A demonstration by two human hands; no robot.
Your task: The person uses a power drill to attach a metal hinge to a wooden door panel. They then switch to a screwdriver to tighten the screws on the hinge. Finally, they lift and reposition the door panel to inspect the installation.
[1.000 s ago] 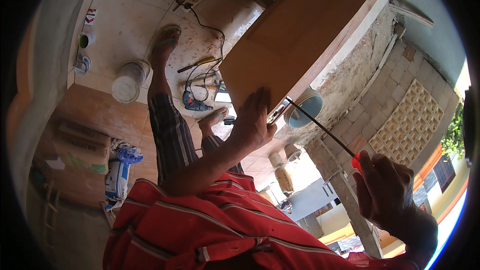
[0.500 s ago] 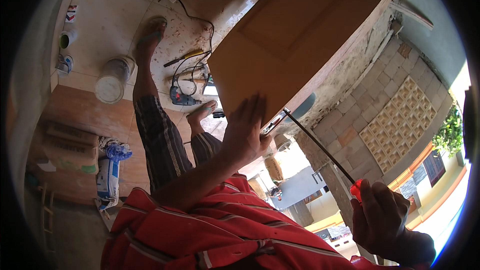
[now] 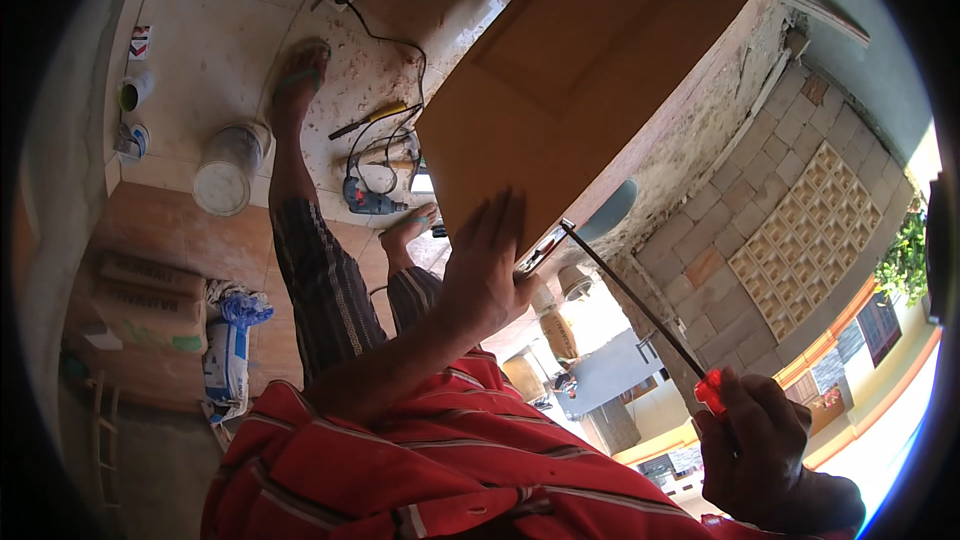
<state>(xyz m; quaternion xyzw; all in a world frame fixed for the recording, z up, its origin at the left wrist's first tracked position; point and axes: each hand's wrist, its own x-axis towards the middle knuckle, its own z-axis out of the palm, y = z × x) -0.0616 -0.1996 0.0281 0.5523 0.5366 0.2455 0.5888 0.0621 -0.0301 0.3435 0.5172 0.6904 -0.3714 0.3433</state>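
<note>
A brown wooden door (image 3: pixel 540 90) with a recessed panel stands in front of me. My left hand (image 3: pixel 485 265) lies on its face close to the edge, fingers stretched out flat and thumb by the edge. Set into that edge is a metal lock plate (image 3: pixel 543 248). My right hand (image 3: pixel 755 440), at the lower right, is closed around the red handle of a long screwdriver (image 3: pixel 640 305). The dark shaft slants up and left, and its tip meets the upper end of the lock plate. The screw head, if any, is too small to make out.
On the tiled floor lie a corded drill (image 3: pixel 372 198) and a yellow-handled tool (image 3: pixel 370 120), among shavings near my feet. A whitish bucket (image 3: pixel 228 172) stands left of my leg. Sacks (image 3: pixel 150 305) sit at the lower left. A rough wall edge (image 3: pixel 690 180) runs beside the door.
My right hand and the screwdriver handle have shifted slightly left and down. The tip stays at the lock plate. My left hand keeps its place on the door.
</note>
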